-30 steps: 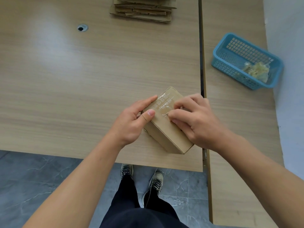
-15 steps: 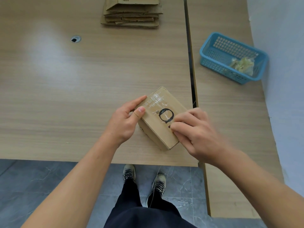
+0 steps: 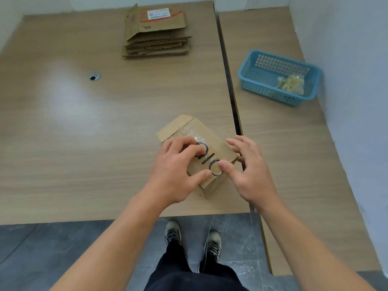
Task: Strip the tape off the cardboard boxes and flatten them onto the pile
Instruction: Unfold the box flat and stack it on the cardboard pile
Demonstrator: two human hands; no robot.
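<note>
A small brown cardboard box (image 3: 218, 150) with black printing lies near the front edge of the wooden table (image 3: 84, 143). Clear tape (image 3: 189, 131) runs across its top toward the far end. My left hand (image 3: 174, 173) grips the box, fingers curled over the top and thumb against the near side. At the box's right end is my right hand (image 3: 252, 173), fingers spread, its thumb touching the top. A pile of flattened cardboard (image 3: 156, 34) sits at the far edge of the table.
A blue plastic basket (image 3: 262, 76) holding crumpled tape (image 3: 291, 84) stands on the adjoining table (image 3: 294, 154) to the right, near a white wall. A dark gap separates the two tables. A cable hole (image 3: 94, 76) is at left. My shoes stand on the grey floor below.
My left hand has moved from the box's left side onto its top. My right hand has let go of its pinch and spread open. The box has turned a little.
</note>
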